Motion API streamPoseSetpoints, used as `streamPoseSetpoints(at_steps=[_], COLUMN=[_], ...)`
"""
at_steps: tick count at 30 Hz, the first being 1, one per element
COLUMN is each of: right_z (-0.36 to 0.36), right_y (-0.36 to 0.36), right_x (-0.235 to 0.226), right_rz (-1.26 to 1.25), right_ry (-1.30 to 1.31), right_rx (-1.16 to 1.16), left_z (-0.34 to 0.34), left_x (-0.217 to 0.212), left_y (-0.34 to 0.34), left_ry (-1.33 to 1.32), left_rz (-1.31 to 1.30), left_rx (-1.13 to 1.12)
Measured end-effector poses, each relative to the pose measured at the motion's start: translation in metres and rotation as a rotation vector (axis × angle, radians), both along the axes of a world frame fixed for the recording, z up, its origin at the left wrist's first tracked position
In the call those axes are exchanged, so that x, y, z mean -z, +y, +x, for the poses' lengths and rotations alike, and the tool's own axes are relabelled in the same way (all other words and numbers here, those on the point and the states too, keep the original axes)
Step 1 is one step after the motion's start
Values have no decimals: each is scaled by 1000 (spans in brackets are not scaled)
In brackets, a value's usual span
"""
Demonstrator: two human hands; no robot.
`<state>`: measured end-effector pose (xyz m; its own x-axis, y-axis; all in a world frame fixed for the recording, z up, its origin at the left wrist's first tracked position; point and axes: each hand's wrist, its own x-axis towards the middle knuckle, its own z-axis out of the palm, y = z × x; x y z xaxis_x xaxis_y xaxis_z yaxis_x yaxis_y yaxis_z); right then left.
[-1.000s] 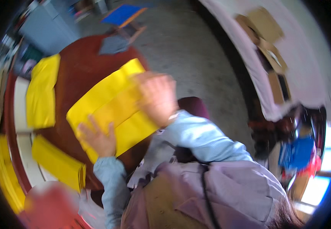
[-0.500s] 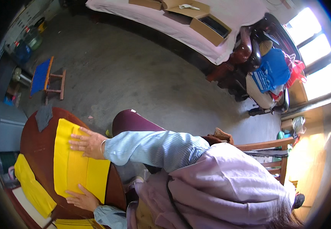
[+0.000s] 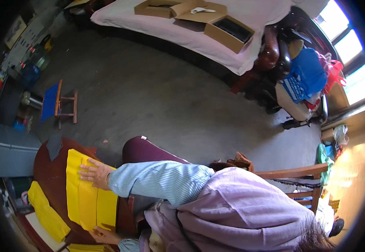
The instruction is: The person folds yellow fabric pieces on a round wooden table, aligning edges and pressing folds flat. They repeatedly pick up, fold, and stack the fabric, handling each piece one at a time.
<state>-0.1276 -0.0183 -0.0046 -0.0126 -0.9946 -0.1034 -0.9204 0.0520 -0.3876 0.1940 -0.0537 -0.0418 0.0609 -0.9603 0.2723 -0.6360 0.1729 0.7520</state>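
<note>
One right hand (image 3: 95, 173) plus one left hand (image 3: 104, 235), so two total. I get one big yellow sheet (image 3: 89, 206) (can't tell how many layers), one smaller yellow piece (image 3: 48, 213), and some yellow material (image 3: 85, 248) at the bottom edge that's too cut off to count. Also one red-brown desk (image 3: 53, 173), one grey cloth (image 3: 54, 147), one blue-seated stool (image 3: 49, 104), two water jugs (image 3: 40, 58). Cardboard boxes (image 3: 222, 38): at least two, flaps muddle it. Three window panes (image 3: 347, 47), one blue bag (image 3: 306, 77), one wooden chair (image 3: 292, 171).
</note>
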Motion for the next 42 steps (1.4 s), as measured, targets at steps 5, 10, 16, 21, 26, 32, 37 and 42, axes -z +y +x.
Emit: streamPoseSetpoints(at_steps=[5, 10, 16, 21, 26, 32, 37, 42], right_z=[-4, 3, 12, -29, -71, -58, -76, -84], right_y=[0, -12, -35, -15, -5, -22, -34, -22], right_x=[-3, 5, -2, -26, -55, -56, -46, -52], right_rz=[-3, 11, 32, -180, -30, 59, 144, 177], right_ry=[-61, -34, 237, -184, -700, -1070, -1119, -896], right_rx=[-9, 5, 78, 279, 145, 213, 75, 100], left_z=[-45, -93, -125, -76, -36, -33, -49, -74], left_x=[-48, -56, -33, -60, -127, -156, -167, -170], left_y=[14, -1, -28, -12, -10, -72, -112, -150], left_ry=[1083, 1326, 1217, 964, 426, 125, -120, -210], left_rz=[621, 799, 811, 912, 985, 1108, 1142, 1137], left_rx=[-84, -18, 28, 298, 540, 852, 964, 979])
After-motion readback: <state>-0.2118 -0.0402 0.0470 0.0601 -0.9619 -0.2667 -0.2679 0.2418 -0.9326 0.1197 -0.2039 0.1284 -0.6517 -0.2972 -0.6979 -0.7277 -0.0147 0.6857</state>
